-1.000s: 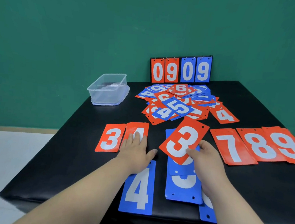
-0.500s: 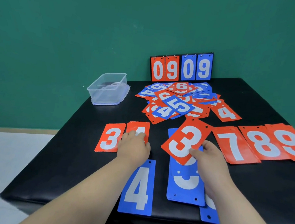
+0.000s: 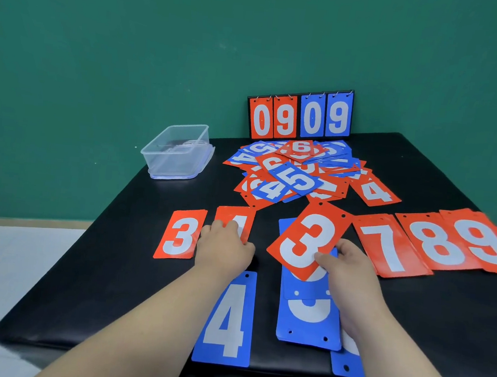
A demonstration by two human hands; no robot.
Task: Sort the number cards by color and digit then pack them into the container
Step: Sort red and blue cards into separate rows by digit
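The right hand (image 3: 351, 272) pinched 1 tilted red 3 card (image 3: 309, 238) between thumb and fingers, above 1 blue stack (image 3: 307, 322). The left hand (image 3: 224, 246) laid bent fingers on the red 4 card (image 3: 246, 218), beside 1 flat red 3 card (image 3: 180, 233); whether they gripped it could not be told. 1 clear container (image 3: 175, 152) stood far left on the table (image 3: 99, 265).

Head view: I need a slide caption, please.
Right hand pinches a red rectangular 3 card; left hand touches the red rectangular 4 card.

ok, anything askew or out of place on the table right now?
One thing: the tilted red 3 card, pinched by the right hand, hangs skewed over the blue stack, away from the flat red 3 at the left. Behind, the unsorted heap lies jumbled, reds and blues mixed. Nothing looks damaged.
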